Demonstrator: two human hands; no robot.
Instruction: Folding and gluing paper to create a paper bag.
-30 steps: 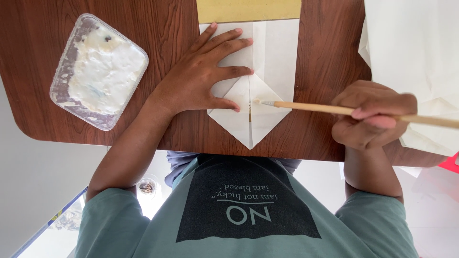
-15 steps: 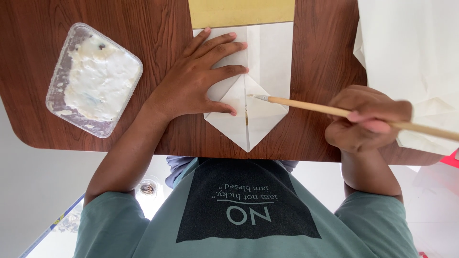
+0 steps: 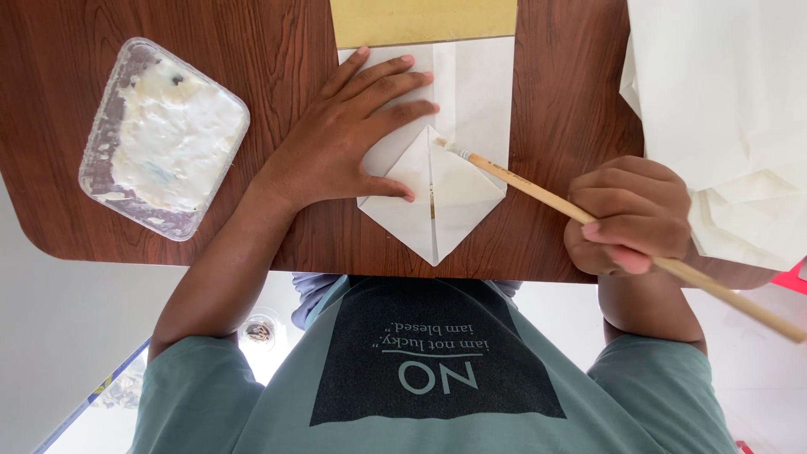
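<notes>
Beside folded paper (image 3: 437, 202): paste tray (image 3: 164, 134), paper stack (image 3: 723, 118).

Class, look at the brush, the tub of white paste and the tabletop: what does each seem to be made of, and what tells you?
Brush: apparently bare, pale wood, a thin round handle with a small light tip.
Tub: likely clear plastic, since its rounded walls are see-through and smeared with white paste.
Tabletop: dark wood grain with a smooth, even sheen, possibly laminate rather than solid wood.
</notes>
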